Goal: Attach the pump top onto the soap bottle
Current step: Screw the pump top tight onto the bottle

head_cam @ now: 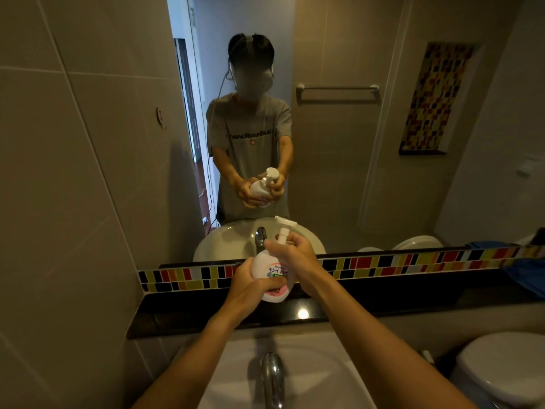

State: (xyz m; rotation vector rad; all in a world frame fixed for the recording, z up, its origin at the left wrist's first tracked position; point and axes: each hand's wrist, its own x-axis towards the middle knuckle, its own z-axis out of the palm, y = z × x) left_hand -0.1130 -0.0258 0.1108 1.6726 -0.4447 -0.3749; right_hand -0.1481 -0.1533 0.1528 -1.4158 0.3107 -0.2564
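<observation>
Grey wall tiles and a large mirror (354,143) are seen in the head view, with a black ledge (383,302) under the mirror and a band of coloured mosaic tiles (398,262) along its back. Below, a white washbasin (318,379) with a chrome tap (272,376) is seen, and a white toilet lid (507,367) at the right edge.

The soap bottle (272,274) is held in the air above the ledge, in front of the mirror, between both hands. Its long axis is almost upright, tilted a little, with the base toward the person and the neck pointing up and away toward the mirror. The label with printed letters is turned to the camera.

The left hand (250,286) is wrapped around the lower body of the bottle, fingers closed on it. The right hand (295,252) is closed around the neck, at the collar of the pump top (284,231). The white pump top stands on the neck along the same axis, and its nozzle points to the right. Whether the collar is fully screwed down cannot be told.
</observation>
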